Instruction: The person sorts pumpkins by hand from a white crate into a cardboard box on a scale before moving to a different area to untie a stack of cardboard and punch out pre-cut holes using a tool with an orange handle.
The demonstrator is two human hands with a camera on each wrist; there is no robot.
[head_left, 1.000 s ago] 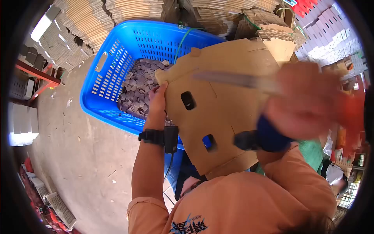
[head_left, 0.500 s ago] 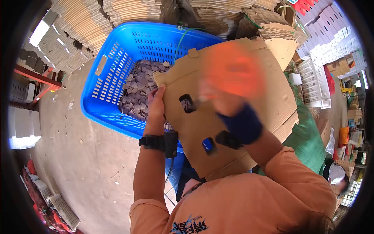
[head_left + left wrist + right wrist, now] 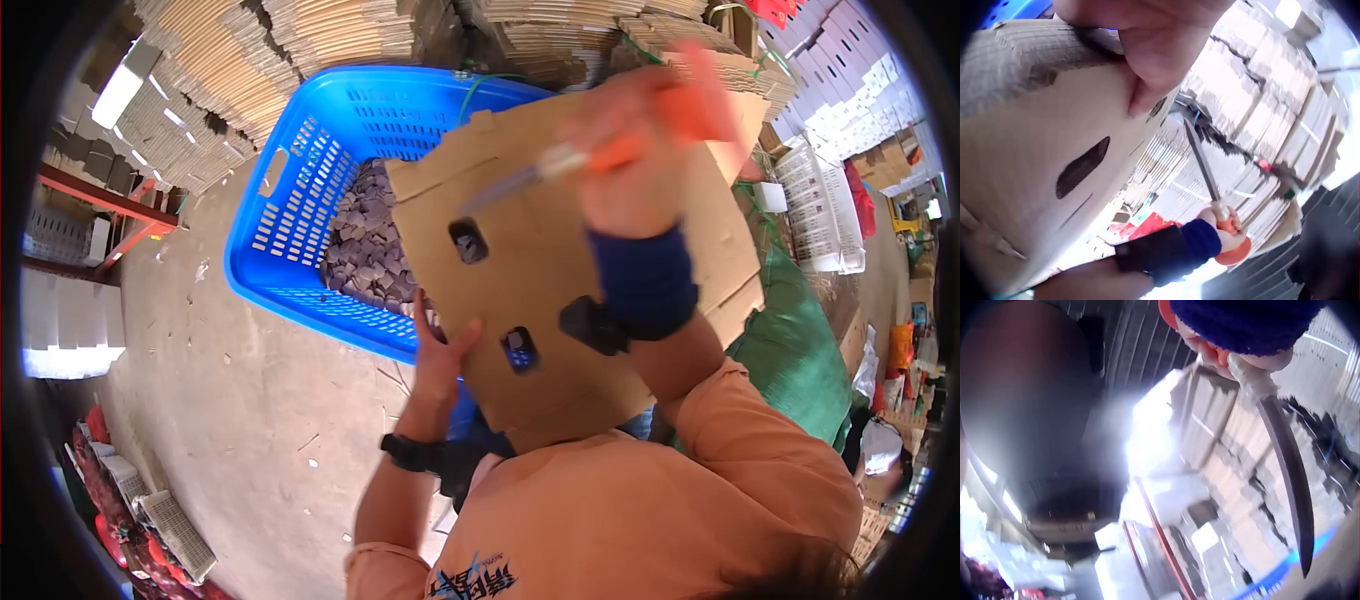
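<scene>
A stack of brown cardboard sheets (image 3: 560, 260) with two cut-out holes leans over a blue basket (image 3: 250, 230) holding many small cardboard scraps (image 3: 365, 245). The left hand (image 3: 440, 350) grips the stack's left edge, thumb on the top face; in the left wrist view that hand (image 3: 1154, 50) lies over the edge. Raised above the stack, the right hand (image 3: 635, 150) holds the orange handle of a long blade, blurred in the head view. The blade (image 3: 1204, 165) points away from that hand in the left wrist view, and the right wrist view shows its dark curved length (image 3: 1288, 469).
Bundles of flat cardboard (image 3: 350, 30) stand behind the basket. A green sack (image 3: 795, 340) lies to the right, near a white crate (image 3: 815, 210). A red metal frame (image 3: 110, 200) is at the far left, beside bare floor (image 3: 240, 400).
The left hand has slid down the stack's edge toward the body. After passing low over the sheets, the right hand is now higher, with the blade showing again. The head view has shifted slightly.
</scene>
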